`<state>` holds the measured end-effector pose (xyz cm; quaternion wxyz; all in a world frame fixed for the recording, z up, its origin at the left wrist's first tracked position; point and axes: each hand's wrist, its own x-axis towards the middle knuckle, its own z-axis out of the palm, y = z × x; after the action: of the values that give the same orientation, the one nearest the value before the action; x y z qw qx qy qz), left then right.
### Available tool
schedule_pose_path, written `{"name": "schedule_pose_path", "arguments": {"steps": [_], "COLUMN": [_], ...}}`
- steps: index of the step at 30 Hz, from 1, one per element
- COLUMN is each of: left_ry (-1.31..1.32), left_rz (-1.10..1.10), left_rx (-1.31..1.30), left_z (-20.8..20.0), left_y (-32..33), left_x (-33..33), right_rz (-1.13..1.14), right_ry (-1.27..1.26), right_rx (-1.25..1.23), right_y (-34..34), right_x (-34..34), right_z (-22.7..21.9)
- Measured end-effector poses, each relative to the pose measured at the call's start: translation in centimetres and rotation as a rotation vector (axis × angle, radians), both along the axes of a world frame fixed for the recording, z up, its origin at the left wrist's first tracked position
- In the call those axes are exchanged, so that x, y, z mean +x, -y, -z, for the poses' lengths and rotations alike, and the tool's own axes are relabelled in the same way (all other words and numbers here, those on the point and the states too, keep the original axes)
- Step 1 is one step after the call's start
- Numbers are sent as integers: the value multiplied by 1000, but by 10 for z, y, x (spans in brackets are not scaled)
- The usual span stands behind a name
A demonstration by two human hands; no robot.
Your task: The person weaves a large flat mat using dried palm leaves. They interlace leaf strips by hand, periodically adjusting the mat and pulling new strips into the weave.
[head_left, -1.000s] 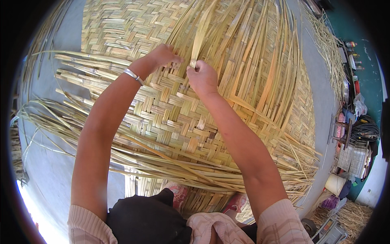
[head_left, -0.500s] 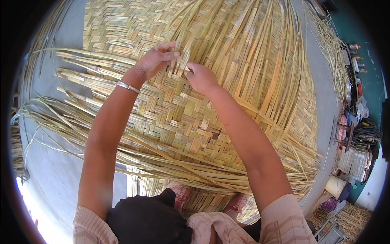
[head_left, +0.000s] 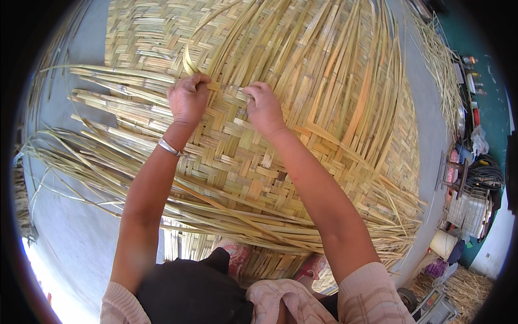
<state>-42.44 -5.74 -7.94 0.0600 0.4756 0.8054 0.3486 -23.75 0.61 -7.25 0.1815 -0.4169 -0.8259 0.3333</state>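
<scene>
A large woven mat (head_left: 253, 156) of flat yellow-green reed strips lies before me. My left hand (head_left: 188, 98) is closed on a reed strip (head_left: 188, 60), which bends upward and away from the fist. To its right, my right hand (head_left: 264, 109) has its thumb and fingers pinched together at the weave's edge; the fingers hide what they hold. Between the hands, short strip ends cross the weave. Unwoven long strips (head_left: 324, 75) fan out beyond my right hand, over the mat's far part. A silver bangle (head_left: 171, 147) circles my left wrist.
Loose strip ends (head_left: 75, 146) stick out over the grey floor (head_left: 70, 221) at the left. A long bundle of strips crosses the mat near my feet. At the right stand a wooden stool (head_left: 453, 174), a white crate (head_left: 465, 209), a pale bucket (head_left: 442, 245) and a straw pile (head_left: 469, 291).
My left hand has moved down and left and closed, with a strip now curving up from it. My right hand has shifted slightly, staying near the weave's edge.
</scene>
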Motion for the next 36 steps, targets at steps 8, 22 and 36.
{"name": "schedule_pose_path", "arguments": {"steps": [8,22,36], "left_ry": [324,1213,-430], "left_rz": [-73,-45,120], "left_rx": [-119,562,-354], "left_z": [-9,-94,3], "left_y": [1,45,59], "left_x": [-2,-135,57], "right_rz": [-201,-275,-371], "right_ry": [376,731,482], "right_rx": [278,407,156], "right_y": [21,41,55], "right_x": [3,-4,38], "right_z": [-7,-14,-45]}}
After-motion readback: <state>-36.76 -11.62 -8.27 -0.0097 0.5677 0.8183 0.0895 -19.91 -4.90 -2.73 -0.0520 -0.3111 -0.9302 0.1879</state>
